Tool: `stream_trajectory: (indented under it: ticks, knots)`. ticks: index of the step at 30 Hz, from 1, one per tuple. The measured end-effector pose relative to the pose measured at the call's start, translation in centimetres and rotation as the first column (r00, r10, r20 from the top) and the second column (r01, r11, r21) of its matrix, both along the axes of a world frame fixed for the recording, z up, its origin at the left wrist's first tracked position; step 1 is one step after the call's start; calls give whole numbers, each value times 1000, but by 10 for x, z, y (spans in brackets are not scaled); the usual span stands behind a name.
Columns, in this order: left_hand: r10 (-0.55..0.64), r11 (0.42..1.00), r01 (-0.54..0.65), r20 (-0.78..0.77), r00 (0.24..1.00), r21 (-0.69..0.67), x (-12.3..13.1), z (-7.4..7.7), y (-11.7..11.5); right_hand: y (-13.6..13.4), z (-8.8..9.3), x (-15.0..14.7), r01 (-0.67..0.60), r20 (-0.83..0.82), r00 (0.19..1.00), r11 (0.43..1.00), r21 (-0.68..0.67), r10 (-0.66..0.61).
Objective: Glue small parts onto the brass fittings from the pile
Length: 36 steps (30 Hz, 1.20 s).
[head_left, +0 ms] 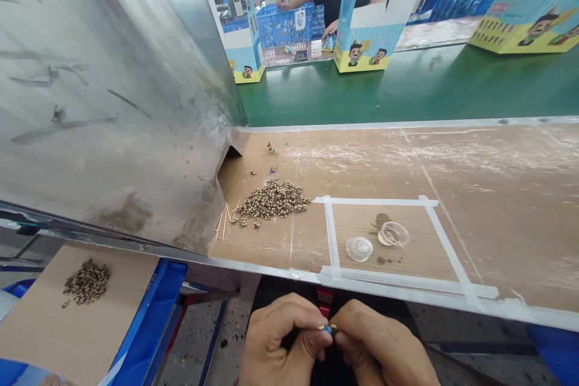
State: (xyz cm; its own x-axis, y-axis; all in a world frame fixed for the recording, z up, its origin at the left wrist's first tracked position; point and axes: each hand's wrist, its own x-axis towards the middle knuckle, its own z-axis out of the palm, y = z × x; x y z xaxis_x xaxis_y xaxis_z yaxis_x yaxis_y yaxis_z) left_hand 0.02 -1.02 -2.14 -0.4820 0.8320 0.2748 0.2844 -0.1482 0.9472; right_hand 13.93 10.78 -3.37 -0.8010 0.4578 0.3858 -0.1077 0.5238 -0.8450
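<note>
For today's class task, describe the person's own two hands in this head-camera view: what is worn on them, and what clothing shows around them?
The left hand and right hand are bare, without gloves, and no sleeves show. Behind them is a black garment with a red strip at its middle; what the strip is cannot be told.

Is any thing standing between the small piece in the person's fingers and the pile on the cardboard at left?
The left hand and right hand pinch the small blue-and-gold piece. Toward the pile of small pieces on the cardboard sheet, the only visible obstacle is the blue tray rim along the cardboard's right side.
</note>
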Motion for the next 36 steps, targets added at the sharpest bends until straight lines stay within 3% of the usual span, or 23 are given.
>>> stream_trajectory:
  ticks: [7, 14, 21, 36]
  knots:
    - [-34, 999, 34, -2, 999, 10, -1, 3, 2, 6, -8, 3, -66, -47, 997, 996, 53, 68]
    - [-15, 999, 15, -18, 1000, 36, -3, 2, 1, 11, -3, 4, -163, 31, 986, 983, 87, 161]
    - [-27, 999, 28, -36, 999, 28, -4, 9, 4, 14, 1, 4, -160, 57, 986, 979, 126, 154]
    - [-43, 998, 45, -49, 998, 32, -3, 7, 3, 12, 1, 3, -132, 34, 991, 986, 104, 129]
